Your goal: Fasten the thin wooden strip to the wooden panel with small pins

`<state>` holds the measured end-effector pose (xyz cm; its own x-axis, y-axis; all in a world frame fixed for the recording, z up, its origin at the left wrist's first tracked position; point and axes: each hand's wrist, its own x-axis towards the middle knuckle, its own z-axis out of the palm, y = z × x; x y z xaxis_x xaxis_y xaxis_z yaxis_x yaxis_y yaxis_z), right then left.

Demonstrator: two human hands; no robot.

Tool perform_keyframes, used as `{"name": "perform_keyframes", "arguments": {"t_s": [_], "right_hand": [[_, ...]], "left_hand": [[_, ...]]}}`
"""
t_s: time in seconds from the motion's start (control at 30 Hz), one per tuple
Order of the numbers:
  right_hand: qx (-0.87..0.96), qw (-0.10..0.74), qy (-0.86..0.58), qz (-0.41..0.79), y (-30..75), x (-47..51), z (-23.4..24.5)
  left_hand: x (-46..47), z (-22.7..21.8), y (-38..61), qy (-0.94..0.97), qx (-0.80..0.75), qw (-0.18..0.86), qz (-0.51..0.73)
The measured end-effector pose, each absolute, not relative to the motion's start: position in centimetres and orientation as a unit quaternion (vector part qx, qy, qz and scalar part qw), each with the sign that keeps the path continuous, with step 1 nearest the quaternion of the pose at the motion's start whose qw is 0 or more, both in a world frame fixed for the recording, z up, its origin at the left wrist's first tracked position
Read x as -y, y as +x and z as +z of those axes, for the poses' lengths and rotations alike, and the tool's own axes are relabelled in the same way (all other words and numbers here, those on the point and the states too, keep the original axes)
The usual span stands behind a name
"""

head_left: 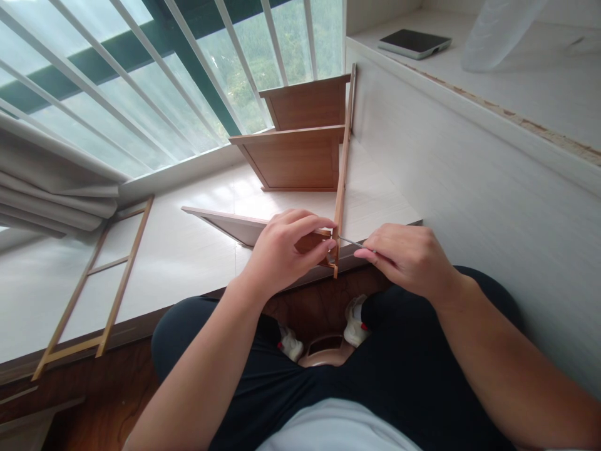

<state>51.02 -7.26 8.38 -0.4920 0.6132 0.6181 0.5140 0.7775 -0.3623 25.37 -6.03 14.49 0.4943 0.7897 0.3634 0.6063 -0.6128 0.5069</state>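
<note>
A brown wooden frame post runs away from me, with wooden panels standing off its left side. My left hand is closed at the near end of this post, thumb and forefinger pinching around the joint with the nearest panel. My right hand grips a thin metal tool, its shaft pointing left. The tool's tip meets the right face of the post; its handle end is hidden in my fingers. Farther back are a middle panel and a far panel, both joined to the post.
A ladder-like wooden frame lies at left on the white ledge. Barred windows and a grey curtain stand behind. At right, a white counter holds a dark-screened phone-like device and a translucent bottle.
</note>
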Motion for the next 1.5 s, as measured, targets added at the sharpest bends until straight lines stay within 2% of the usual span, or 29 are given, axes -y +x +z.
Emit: {"name": "perform_keyframes", "arguments": {"t_s": [0.43, 0.6, 0.73, 0.93, 1.07, 1.37, 1.5], "right_hand": [[0.844, 0.396, -0.355, 0.078, 51.0, 7.2, 8.4], [0.815, 0.436, -0.361, 0.126, 50.3, 7.2, 8.4], [0.74, 0.46, -0.405, 0.278, 49.4, 7.6, 8.5], [0.471, 0.452, -0.395, 0.646, 48.1, 7.9, 8.6], [0.359, 0.41, -0.34, 0.767, 47.9, 7.5, 8.9], [0.332, 0.396, -0.329, 0.79, 48.4, 7.4, 8.9], [0.375, 0.423, -0.352, 0.746, 49.0, 7.3, 9.1]], "left_hand": [[6.0, 14.3, 25.4, 0.849, -0.41, 0.157, 0.293], [6.0, 14.4, 25.3, 0.85, -0.409, 0.154, 0.292], [6.0, 14.4, 25.3, 0.853, -0.406, 0.149, 0.293], [6.0, 14.4, 25.4, 0.849, -0.408, 0.16, 0.294], [6.0, 14.5, 25.4, 0.849, -0.41, 0.159, 0.291], [6.0, 14.4, 25.4, 0.851, -0.406, 0.157, 0.294], [6.0, 14.4, 25.4, 0.85, -0.405, 0.157, 0.299]]}}
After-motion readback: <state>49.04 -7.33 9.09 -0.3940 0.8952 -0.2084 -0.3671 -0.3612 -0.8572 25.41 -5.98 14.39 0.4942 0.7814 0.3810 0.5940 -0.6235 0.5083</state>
